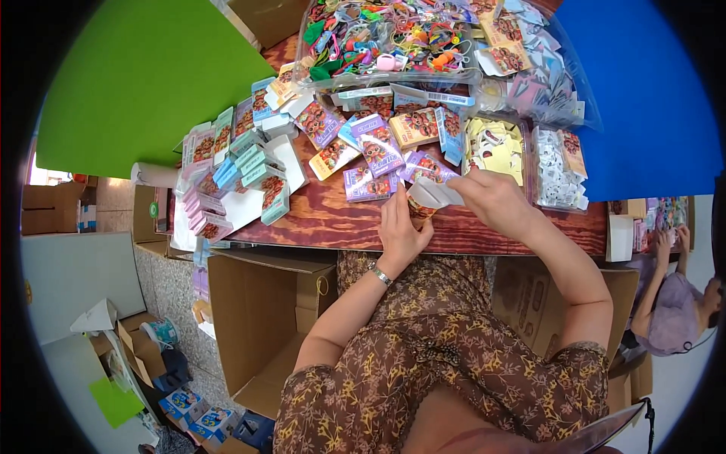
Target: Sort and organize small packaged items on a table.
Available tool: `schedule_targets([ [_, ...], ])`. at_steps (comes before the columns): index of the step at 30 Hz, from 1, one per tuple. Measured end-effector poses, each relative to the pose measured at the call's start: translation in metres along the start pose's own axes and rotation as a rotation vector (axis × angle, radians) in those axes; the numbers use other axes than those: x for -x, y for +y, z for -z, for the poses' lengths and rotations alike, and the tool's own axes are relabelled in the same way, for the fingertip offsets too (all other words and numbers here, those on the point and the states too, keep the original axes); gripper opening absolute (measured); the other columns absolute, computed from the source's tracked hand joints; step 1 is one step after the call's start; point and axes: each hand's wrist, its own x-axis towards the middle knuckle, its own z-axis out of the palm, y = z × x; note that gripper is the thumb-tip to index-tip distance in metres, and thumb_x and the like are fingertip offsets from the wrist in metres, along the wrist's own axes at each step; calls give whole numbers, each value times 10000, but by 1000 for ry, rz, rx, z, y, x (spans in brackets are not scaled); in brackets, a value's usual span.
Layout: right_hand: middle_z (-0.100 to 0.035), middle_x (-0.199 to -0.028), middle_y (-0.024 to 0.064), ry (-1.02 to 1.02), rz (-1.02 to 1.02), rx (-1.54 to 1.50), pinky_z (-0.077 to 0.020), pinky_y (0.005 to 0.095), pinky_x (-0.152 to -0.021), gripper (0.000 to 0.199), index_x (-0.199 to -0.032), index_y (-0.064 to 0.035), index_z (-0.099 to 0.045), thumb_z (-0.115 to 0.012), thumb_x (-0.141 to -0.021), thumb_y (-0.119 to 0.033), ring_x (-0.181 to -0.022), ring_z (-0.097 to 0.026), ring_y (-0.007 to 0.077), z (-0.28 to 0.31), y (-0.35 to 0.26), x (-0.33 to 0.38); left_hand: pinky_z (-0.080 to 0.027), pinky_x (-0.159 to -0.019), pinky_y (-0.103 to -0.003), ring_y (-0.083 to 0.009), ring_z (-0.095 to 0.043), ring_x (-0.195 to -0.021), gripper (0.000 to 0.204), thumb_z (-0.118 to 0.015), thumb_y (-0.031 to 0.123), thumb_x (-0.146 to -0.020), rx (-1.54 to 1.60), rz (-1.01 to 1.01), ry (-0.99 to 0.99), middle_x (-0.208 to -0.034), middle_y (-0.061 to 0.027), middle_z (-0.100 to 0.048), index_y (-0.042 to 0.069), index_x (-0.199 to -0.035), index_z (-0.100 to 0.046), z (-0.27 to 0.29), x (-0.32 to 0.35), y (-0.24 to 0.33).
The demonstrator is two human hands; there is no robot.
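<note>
My left hand (401, 231) wraps around a small printed carton (423, 203) whose top stands open, with pale flaps raised. Closed fingers of my right hand (495, 203) meet at the carton's opening, beside a flap; what they pinch is hidden. Just beyond lie purple cartons (378, 150) and a yellow-orange carton (414, 127), closed and piled loosely. A tray of pale yellow cut pieces (495, 149) sits past my right hand. Next to it is a tray of small white printed pieces (556, 170).
Rows of pastel cartons (261, 168) stand on the table's left. At the back is a clear bin of colourful trinkets (389, 41), beside a clear bin of flat packets (541, 72). A cardboard box (265, 325) stands below the table edge. Another person (673, 310) works at far right.
</note>
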Motion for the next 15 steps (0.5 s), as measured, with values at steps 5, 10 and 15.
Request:
schedule_targets([
  [5,-648,-858,104,-329,-48,168,-583,429,-676,204,-1059,-87,-650,-678,-859,-109,-814,-709,308,0,3,-15,-498,-941,-472,-411,-561,-1130,917,-769,93,-708,-37,-91,-11,-1250,-247,-567,-101,-1500,-350,3,-1,8],
  [10,-677,-909,131,-150,-32,68,-603,396,-672,238,-1087,-44,-603,-633,-866,-127,-886,-720,310,-51,8,0,-498,-948,-476,-426,-580,-1098,874,-783,96,-716,-44,-138,-12,-1224,-265,-587,-121,-1464,-387,0,1,11],
  [15,-689,-951,105,52,284,191,-592,350,-655,409,-1252,-74,-627,-634,-849,-142,-909,-690,280,-70,-7,21,-482,-972,-484,-430,-552,-1166,920,-808,134,-743,-53,-155,-31,-1282,-273,-563,-130,-1489,-338,7,3,5],
])
